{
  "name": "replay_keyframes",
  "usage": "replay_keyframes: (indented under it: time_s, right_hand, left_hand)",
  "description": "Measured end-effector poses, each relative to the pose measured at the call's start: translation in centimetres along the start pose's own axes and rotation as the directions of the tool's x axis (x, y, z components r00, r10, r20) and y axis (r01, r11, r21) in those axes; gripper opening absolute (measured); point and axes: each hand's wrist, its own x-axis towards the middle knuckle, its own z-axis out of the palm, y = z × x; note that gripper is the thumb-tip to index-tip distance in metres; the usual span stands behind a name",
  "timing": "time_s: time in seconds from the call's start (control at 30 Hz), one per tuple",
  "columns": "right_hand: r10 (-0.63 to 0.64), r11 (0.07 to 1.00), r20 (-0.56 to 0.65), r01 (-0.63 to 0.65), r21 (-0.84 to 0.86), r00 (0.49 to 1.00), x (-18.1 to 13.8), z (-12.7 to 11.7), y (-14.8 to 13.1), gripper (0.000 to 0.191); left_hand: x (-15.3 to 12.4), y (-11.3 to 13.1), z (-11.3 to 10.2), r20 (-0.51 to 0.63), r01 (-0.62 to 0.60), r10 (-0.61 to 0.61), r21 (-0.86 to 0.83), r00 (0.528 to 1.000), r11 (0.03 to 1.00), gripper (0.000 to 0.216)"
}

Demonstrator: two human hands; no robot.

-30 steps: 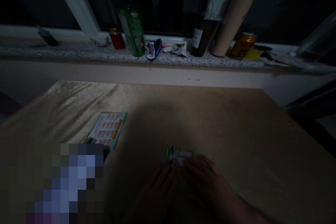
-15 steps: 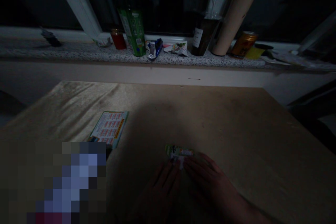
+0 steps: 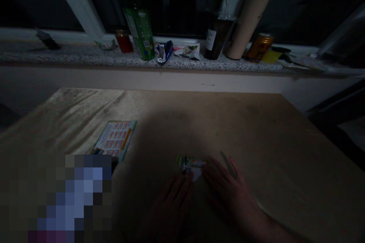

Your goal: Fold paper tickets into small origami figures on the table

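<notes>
My left hand [image 3: 174,202] and right hand [image 3: 229,194] are lying flat and unclenched, side by side, fingertips touching a small green-and-white paper packet [image 3: 190,164] on the near tan wooden surface [image 3: 256,129].

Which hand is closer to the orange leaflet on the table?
Left. The left hand lies right of the leaflet, not touching it; the right hand is farther right, past the small green paper both hands touch.

Tan desk [image 3: 256,129], kinda dim. A printed flyer [image 3: 115,138] lies flat near the left, and a small green packet [image 3: 189,164] sits nearer the front edge.
</notes>
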Motion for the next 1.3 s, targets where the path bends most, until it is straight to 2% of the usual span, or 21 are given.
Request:
replay_keyframes:
  time_s: [0.3, 0.4, 0.57, 0.8, 1.07, 1.3]
  right_hand:
    - [-0.015, 0.999, 0.029, 0.017, -0.049, 0.999, -0.2, 0.3, 0.0, 0.045]
    - [0.003, 1.000, 0.028, -0.002, -0.015, 1.000, 0.0, 0.1, -0.1, 0.043]
    - [-0.027, 0.999, 0.099, 0.029, -0.023, 0.995, -0.2, -0.3, 0.3, 0.051]
    - [0.024, 0.998, 0.109, -0.017, -0.066, 0.994, -0.2, -0.2, 0.3, 0.049]
    - [0.055, 0.997, 0.082, -0.050, -0.056, 0.995, -0.2, -0.2, 0.5, 0.049]
    - [0.029, 0.999, 0.026, -0.029, 0.020, 0.999, 0.3, -0.5, 0.8, 0.038]
  left_hand:
    - [-0.1, -0.1, 0.2, -0.064, -0.010, 0.006, -0.063, 0.998, 0.998, 0.072]
    - [-0.1, 0.2, -0.1, -0.045, 0.011, -0.013, -0.046, 0.999, 0.999, 0.070]
    - [-0.1, 0.4, -0.7, -0.002, 0.007, -0.008, -0.023, 1.000, 1.000, 0.072]
    - [-0.4, 0.4, -0.4, -0.036, 0.001, -0.002, -0.037, 0.999, 0.999, 0.073]
    - [-0.3, -0.3, 0.9, -0.117, -0.026, 0.020, -0.053, 0.993, 0.998, 0.080]
    - [0.0, -0.4, 0.9, -0.116, -0.037, 0.032, -0.037, 0.993, 0.999, 0.080]
